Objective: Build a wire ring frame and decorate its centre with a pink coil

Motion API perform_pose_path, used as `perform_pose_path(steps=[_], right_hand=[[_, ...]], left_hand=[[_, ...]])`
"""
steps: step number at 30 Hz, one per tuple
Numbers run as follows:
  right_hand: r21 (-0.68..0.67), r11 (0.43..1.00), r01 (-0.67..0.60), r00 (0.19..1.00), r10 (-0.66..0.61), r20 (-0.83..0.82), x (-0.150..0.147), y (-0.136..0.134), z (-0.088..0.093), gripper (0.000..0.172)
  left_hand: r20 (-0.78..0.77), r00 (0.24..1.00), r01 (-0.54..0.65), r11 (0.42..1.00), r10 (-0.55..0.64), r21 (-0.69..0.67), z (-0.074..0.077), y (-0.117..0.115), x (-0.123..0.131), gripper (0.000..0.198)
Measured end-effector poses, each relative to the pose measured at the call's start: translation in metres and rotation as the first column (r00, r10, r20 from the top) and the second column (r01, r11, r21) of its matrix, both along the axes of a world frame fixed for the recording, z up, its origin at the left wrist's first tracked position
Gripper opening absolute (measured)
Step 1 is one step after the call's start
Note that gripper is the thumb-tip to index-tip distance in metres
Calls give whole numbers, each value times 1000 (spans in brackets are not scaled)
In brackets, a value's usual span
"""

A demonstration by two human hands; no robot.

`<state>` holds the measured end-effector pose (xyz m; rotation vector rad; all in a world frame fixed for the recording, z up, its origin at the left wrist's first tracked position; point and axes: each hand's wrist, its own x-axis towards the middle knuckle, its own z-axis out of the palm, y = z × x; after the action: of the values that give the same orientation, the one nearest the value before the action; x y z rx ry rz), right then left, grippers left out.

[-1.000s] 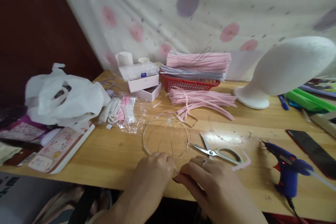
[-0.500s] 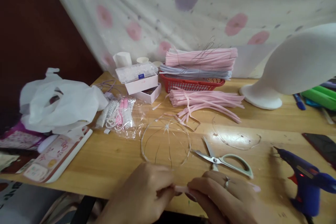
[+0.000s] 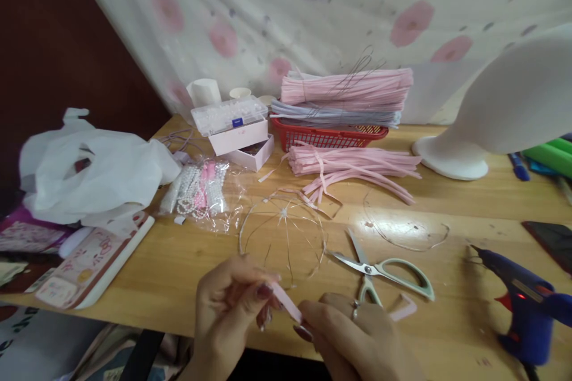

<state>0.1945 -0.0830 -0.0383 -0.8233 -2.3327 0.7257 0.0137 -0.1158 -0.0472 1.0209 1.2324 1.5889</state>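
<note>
A short pink ribbon strip is stretched between my two hands, close to the table's front edge. My left hand pinches its upper end between thumb and fingers. At the lower end my right hand, with a ring on one finger, grips the same strip. A pale pink tail shows beyond the right hand; whether it belongs to the held strip is hidden. Just past my hands lies a round wire frame with thin spokes. Open-bladed scissors with pale green handles rest right of it.
A blue glue gun with a red light stands at right. Behind lie a pink strip bundle, a red basket and a white mannequin head. Bagged beads, a white plastic bag and a pink case are at left.
My left hand has lifted and turned, opening its grip toward the camera, so more of the pink strip shows, now slanted. The pink tail by my right hand shows more. The view has shifted slightly.
</note>
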Motion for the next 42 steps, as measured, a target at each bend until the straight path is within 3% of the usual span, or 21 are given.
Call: perform_pose_path(steps=[3, 6, 9, 12, 15, 18, 21, 25, 28, 34, 38, 42], right_hand=[[-92, 996, -20, 999, 16, -48, -16, -4, -7, 29], [-141, 989, -37, 996, 26, -84, -24, -5, -11, 29], [-184, 982, 39, 992, -61, -114, -24, -6, -13, 22], [-170, 973, 157, 967, -186, -175, -21, -6, -10, 18], [-141, 968, 209, 944, -237, -227, -18, -2, -7, 14], [-99, 971, 218, 947, -235, -221, -15, 3, -7, 15], [-52, 982, 182, 968, -188, -168, -12, 6, -7, 13], [-5, 988, 152, 979, -151, -134, -13, 6, -9, 12], [-25, 990, 138, 979, -140, -145, -14, 4, -10, 11], [13, 995, 100, 988, -97, -118, -13, -1, -9, 11], [65, 993, 103, 988, -95, -120, -16, -6, -8, 13], [108, 982, 156, 984, -146, -98, -21, -11, -9, 16]], left_hand=[[78, 993, -89, 996, 87, 19, 6, 12, 11, 43], [132, 988, -75, 996, 80, -47, 6, 17, 15, 46], [148, 987, -40, 994, 55, -104, 1, 13, 14, 42], [37, 998, -35, 986, 41, -163, -4, 6, 9, 33], [-148, 988, 19, 994, -36, -111, 0, 2, 2, 17], [-370, 922, 100, 993, -115, -58, 8, 1, -6, 10], [-537, 817, 185, 977, -212, -104, 16, 2, -12, 16], [-629, 721, 251, 956, -290, -154, 18, 2, -18, 20], [-634, 723, 256, 959, -273, -121, 15, -1, -21, 24], [-460, 875, 181, 983, -150, 22, 3, -6, -30, 15], [-194, 971, 155, 985, -139, 71, -7, -6, -33, 12], [96, 988, 114, 990, -122, 80, -11, -4, -31, 11]])
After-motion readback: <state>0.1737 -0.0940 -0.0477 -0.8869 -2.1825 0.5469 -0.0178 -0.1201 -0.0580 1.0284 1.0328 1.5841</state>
